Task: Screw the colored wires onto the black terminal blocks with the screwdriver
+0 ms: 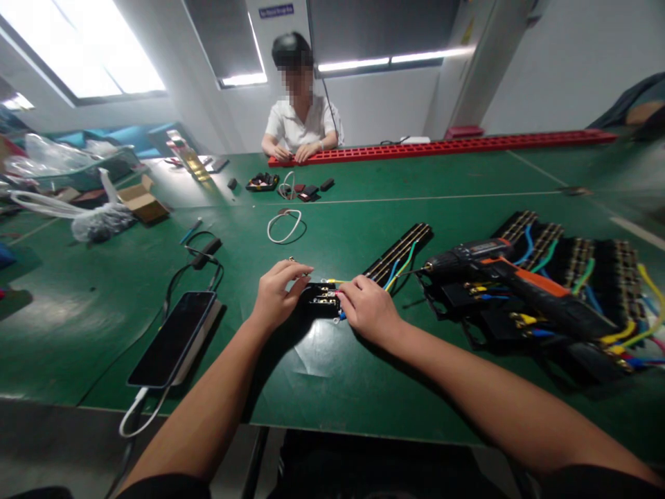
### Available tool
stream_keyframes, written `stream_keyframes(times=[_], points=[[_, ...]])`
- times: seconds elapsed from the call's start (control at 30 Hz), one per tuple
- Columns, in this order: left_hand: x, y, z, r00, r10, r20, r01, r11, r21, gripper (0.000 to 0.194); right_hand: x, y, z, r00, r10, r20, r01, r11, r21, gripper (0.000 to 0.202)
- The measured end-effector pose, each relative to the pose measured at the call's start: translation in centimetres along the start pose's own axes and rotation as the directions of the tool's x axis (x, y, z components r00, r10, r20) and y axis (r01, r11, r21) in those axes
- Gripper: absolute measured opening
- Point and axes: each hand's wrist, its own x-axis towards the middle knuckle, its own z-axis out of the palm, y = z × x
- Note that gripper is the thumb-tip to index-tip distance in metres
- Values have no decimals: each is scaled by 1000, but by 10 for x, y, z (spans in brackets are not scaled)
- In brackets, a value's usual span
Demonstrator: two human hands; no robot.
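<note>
My left hand (278, 296) is at the left end of a small black terminal block (325, 305) with brass contacts. Its thumb and fingers are drawn together; whatever may be between them is too small to make out. A tiny brass-coloured piece shows by its knuckles. At the block's right end, my right hand (370, 310) pinches a wire with a red sleeve (339, 294) against the contacts. A blue-sleeved ring lug (339, 317) hangs out below the fingers, and a yellow-sleeved lug lies above. Behind the right hand stretches a long black strip with brass bars (400, 251).
A black and orange cordless drill (512, 277) rests on several wired black assemblies at the right. On the left lie a phone (174, 339) with a white cable and a small cardboard box (145, 201). Across the green table (312, 374), a person sits at a long red slotted rail (426, 148).
</note>
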Motion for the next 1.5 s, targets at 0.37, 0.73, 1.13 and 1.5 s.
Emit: stream_keyframes(times=[0.37,0.73,1.13,1.5], points=[[-2,17,3,996,76,46,-71,993,-94,16,0,-1,1,1000,13,-3,-13,1000,8,33],[-3,17,6,993,66,93,-60,996,-71,16,-2,2,0,1000,-8,-19,9,999,43,33],[-1,22,9,987,93,129,-77,990,-121,14,1,1,-3,999,14,35,-16,999,50,35],[-4,19,13,980,160,122,-145,982,-121,11,3,2,-3,998,16,59,-18,999,38,37]])
